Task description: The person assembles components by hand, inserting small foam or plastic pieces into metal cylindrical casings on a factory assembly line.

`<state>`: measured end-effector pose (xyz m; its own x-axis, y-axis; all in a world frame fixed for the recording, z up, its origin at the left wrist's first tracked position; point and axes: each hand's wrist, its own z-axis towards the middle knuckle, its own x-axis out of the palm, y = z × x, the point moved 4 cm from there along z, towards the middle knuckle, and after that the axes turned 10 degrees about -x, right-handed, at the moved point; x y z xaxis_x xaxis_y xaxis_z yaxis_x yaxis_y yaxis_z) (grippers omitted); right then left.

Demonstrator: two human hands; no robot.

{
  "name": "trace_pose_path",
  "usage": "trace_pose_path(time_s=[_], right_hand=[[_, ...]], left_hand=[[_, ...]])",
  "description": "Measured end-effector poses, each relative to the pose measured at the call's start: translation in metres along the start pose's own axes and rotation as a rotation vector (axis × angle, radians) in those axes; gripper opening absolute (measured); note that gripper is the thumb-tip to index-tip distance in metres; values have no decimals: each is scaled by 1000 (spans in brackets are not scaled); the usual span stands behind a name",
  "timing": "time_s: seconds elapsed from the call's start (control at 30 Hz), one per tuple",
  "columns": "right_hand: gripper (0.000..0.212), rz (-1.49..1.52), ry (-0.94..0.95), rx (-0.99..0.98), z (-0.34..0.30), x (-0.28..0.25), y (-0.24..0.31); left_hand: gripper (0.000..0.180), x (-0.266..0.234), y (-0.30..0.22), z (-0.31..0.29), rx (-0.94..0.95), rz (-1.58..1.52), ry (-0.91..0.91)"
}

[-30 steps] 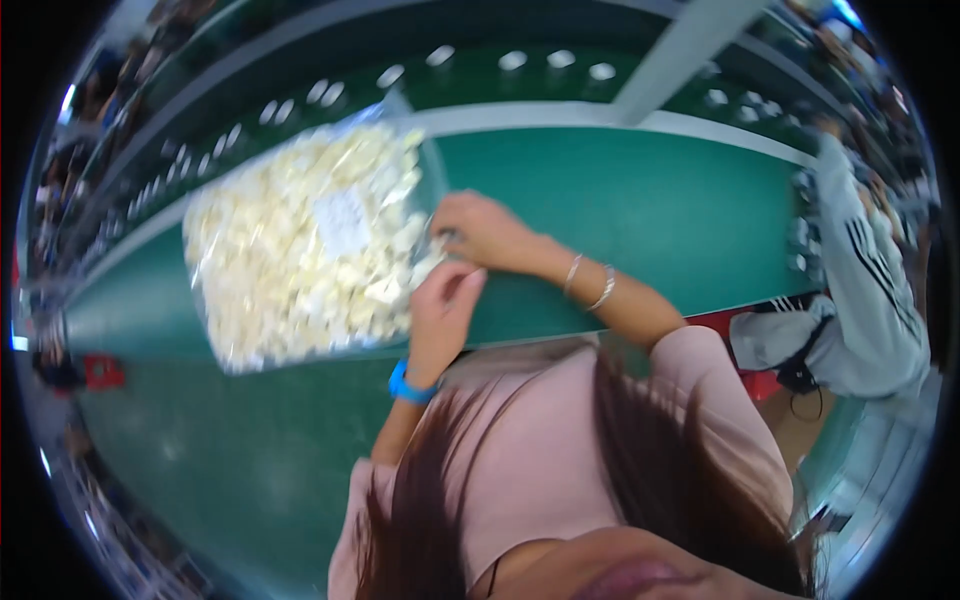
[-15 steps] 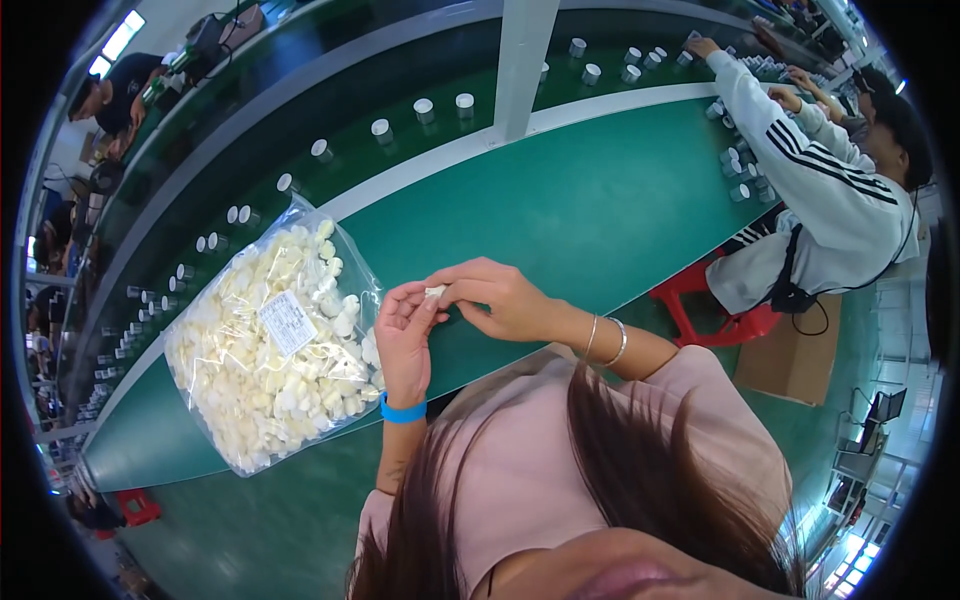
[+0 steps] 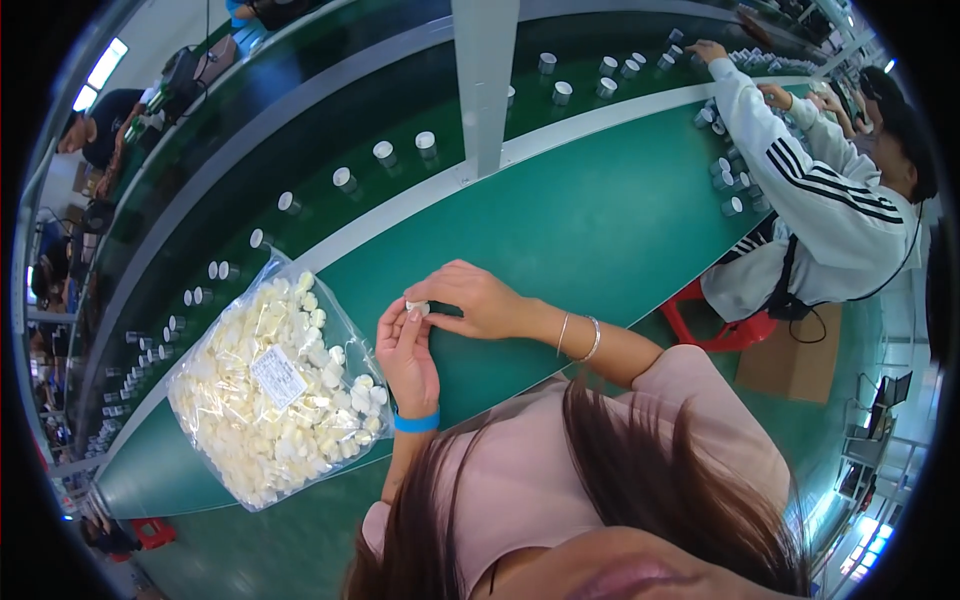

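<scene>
Pinching 1 whitish piece [image 3: 418, 308]: left hand [image 3: 408, 365] and right hand [image 3: 482, 302], both part-curled.

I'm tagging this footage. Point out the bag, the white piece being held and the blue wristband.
Bag [image 3: 262, 425], head view: upper face, near the middle.
White piece [image 3: 418, 308], head view: its exposed surface.
Wristband [image 3: 416, 422], head view: middle of its visible side.
</scene>
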<state>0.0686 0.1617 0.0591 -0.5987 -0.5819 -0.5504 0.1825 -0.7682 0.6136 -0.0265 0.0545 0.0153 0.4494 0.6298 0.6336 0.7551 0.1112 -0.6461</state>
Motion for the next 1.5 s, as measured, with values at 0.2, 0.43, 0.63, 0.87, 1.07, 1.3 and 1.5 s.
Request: trace_pose_path(time_s=[0.2,0.43,0.63,0.87,1.07,1.3,1.5], right_hand=[[26,-465,-378,275,-53,-109,-62],[21,-1037,-674,592,-192,-270,-85],[35,-1537,-375,849,-231,-358,-113],[39,-1418,-104,1040,-241,-369,-186],[37,-1329,-285,953,-212,-394,-230],[36,-1295,-232,1113,-222,-421,-266],[31,-1041,-131,654,-135,-306,-194]], left_hand=[[24,2,-5,4,16,96,-31],[22,-11,-10,5,23,83,-8],[24,0,-8,0,33,178,30],[24,10,-5,-9,59,213,-24],[23,13,-6,-14,78,238,-77],[24,15,-6,-15,113,295,-99],[25,14,-5,-18,102,288,-110]])
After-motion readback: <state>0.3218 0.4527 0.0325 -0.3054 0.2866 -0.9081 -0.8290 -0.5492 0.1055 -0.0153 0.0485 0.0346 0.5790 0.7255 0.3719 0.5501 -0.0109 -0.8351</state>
